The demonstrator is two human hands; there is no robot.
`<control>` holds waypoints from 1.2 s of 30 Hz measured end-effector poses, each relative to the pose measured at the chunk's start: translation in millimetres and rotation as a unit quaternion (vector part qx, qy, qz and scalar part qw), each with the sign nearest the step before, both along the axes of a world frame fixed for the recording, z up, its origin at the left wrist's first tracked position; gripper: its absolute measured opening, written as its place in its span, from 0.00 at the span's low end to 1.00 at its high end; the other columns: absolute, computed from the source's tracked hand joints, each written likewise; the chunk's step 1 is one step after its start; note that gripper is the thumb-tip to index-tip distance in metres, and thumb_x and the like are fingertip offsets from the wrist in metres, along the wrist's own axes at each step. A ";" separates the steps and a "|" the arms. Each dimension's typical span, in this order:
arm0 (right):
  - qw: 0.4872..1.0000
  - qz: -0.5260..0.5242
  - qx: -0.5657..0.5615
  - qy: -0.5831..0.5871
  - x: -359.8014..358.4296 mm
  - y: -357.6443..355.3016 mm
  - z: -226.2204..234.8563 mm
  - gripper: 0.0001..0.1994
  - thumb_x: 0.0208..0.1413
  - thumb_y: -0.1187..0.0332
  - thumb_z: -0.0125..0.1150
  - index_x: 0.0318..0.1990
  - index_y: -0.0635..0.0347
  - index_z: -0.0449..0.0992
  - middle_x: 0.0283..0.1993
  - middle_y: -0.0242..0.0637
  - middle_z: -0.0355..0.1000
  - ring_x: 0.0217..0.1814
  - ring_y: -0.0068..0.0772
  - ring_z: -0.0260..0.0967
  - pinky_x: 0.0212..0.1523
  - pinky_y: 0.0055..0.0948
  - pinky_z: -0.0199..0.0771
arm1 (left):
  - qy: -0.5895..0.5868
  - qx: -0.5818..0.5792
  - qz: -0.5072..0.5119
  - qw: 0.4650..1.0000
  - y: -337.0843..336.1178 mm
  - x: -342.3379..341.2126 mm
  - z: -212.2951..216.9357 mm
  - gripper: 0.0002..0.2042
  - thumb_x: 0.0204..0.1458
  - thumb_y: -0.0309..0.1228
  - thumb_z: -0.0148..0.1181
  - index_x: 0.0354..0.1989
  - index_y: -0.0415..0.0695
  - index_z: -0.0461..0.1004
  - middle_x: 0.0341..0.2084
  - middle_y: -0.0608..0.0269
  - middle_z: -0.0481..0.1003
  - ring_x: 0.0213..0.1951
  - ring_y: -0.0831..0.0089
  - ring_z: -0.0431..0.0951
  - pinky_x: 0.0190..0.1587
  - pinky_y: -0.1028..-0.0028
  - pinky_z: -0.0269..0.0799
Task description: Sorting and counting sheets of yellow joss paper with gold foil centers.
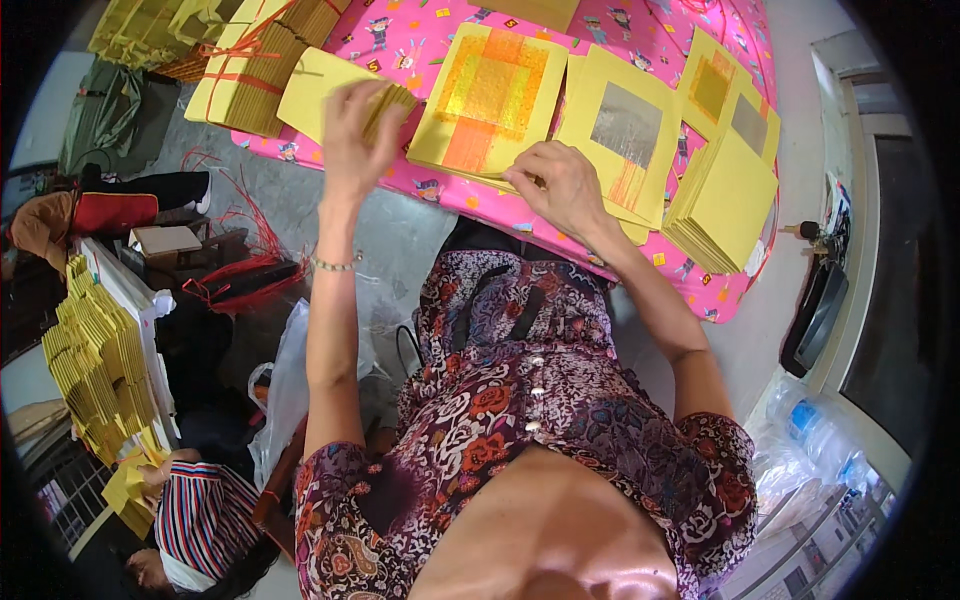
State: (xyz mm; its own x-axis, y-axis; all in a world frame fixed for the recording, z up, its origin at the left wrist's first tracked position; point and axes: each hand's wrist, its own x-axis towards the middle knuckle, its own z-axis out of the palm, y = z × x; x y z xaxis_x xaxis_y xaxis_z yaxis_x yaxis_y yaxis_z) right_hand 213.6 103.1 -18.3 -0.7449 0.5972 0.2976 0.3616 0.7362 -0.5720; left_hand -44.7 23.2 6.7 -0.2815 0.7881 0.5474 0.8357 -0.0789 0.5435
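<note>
Pink tabletop (715,290): yellow paper stacks (722,205), abreast, presumably for reach. Hands apart, grips unclear: left hand (358,135), blurred, at left stack (312,92); right hand (562,185), curled, at near corner of central stack (490,95), perhaps steadying.

Head view, one: fisheye, worn on my head, facing down; my buttoned floral garment (490,400) close, lower centre; left hand (357,140) and right hand (562,185) farther, upper centre.
</note>
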 end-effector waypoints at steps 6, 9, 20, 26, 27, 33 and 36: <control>0.999 -0.016 -0.042 -0.003 -1.4 1.6 0.0 0.09 0.48 0.65 0.62 0.26 0.62 0.78 0.26 0.36 0.72 0.30 0.36 0.69 0.31 0.32 0.68 | 0.054 -0.149 -0.161 0.974 -10.7 41.7 -14.7 0.18 0.40 0.32 0.66 0.43 0.46 0.74 0.42 0.59 0.70 0.48 0.60 0.66 0.49 0.64 0.63; 0.997 -0.030 -0.064 -0.005 -2.6 0.7 1.1 0.10 0.48 0.62 0.60 0.24 0.59 0.78 0.27 0.36 0.72 0.32 0.39 0.68 0.34 0.36 0.69 | 0.078 -0.173 -0.158 0.969 -10.7 40.3 -24.7 0.17 0.40 0.31 0.65 0.42 0.48 0.75 0.43 0.62 0.70 0.48 0.60 0.66 0.49 0.65 0.63; 0.992 -0.065 -0.108 -0.021 -4.6 1.7 -0.2 0.12 0.48 0.60 0.59 0.23 0.58 0.79 0.26 0.35 0.72 0.31 0.39 0.69 0.31 0.37 0.69 | 0.049 -0.183 -0.156 0.969 -8.8 40.1 -23.2 0.16 0.39 0.31 0.66 0.40 0.47 0.76 0.41 0.63 0.72 0.47 0.61 0.67 0.50 0.65 0.63; 0.991 -0.070 -0.112 -0.018 -6.1 1.9 -0.4 0.12 0.48 0.60 0.59 0.23 0.58 0.79 0.25 0.35 0.72 0.30 0.39 0.69 0.31 0.37 0.68 | 0.046 -0.179 -0.156 0.970 -8.2 38.5 -24.8 0.16 0.39 0.33 0.66 0.40 0.47 0.76 0.42 0.63 0.71 0.47 0.61 0.67 0.50 0.64 0.63; 0.991 -0.072 -0.113 -0.020 -6.5 1.9 0.2 0.12 0.48 0.59 0.59 0.23 0.58 0.79 0.25 0.35 0.71 0.30 0.39 0.69 0.31 0.37 0.68 | 0.050 -0.178 -0.155 0.970 -8.0 37.9 -25.1 0.16 0.40 0.33 0.66 0.40 0.46 0.76 0.42 0.63 0.71 0.47 0.61 0.67 0.51 0.64 0.63; 0.997 -0.052 -0.054 0.009 -4.7 -1.0 8.8 0.09 0.49 0.66 0.62 0.25 0.63 0.77 0.26 0.38 0.72 0.29 0.35 0.70 0.31 0.31 0.69 | 0.068 -0.200 -0.161 0.964 -4.9 44.0 -10.1 0.18 0.42 0.37 0.65 0.42 0.47 0.75 0.40 0.60 0.71 0.45 0.61 0.67 0.47 0.66 0.63; 0.997 -0.050 -0.002 0.059 -6.9 0.5 18.1 0.08 0.48 0.68 0.62 0.26 0.63 0.76 0.26 0.36 0.72 0.30 0.36 0.71 0.32 0.32 0.69 | 0.124 -0.196 -0.142 0.962 2.6 45.3 -9.6 0.13 0.44 0.31 0.61 0.41 0.48 0.75 0.37 0.61 0.71 0.40 0.62 0.69 0.42 0.67 0.63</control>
